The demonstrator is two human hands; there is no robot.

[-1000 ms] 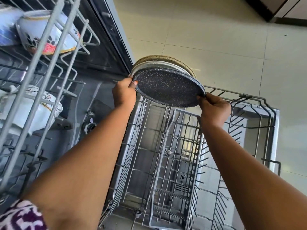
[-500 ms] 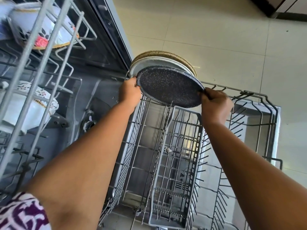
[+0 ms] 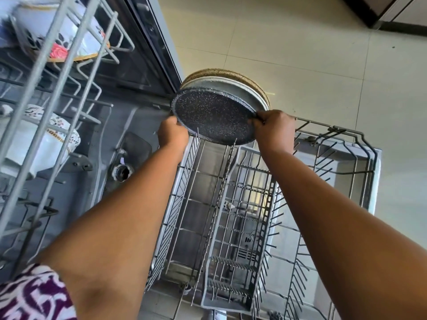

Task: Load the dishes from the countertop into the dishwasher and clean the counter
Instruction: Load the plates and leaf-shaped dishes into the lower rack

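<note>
A dark speckled round plate [image 3: 213, 117] stands tilted on edge at the far end of the pulled-out lower rack [image 3: 360, 139]. My left hand [image 3: 172, 132] grips its left rim and my right hand [image 3: 273, 131] grips its right rim. Its lower edge sits among the rack's tines. Directly behind it stand a grey-white plate [image 3: 240, 88] and a tan speckled plate [image 3: 231, 72], both on edge.
A grey cutlery basket [image 3: 238, 227] lies in the middle of the lower rack. The upper rack [image 3: 69, 56] at the left holds floral white bowls [image 3: 41, 144]. Beige tiled floor [image 3: 300, 54] lies beyond the open dishwasher.
Both hands have lowered the dark plate further into the rack's tines, closer to the plates behind it. My right hand has shifted higher up on the rim.
</note>
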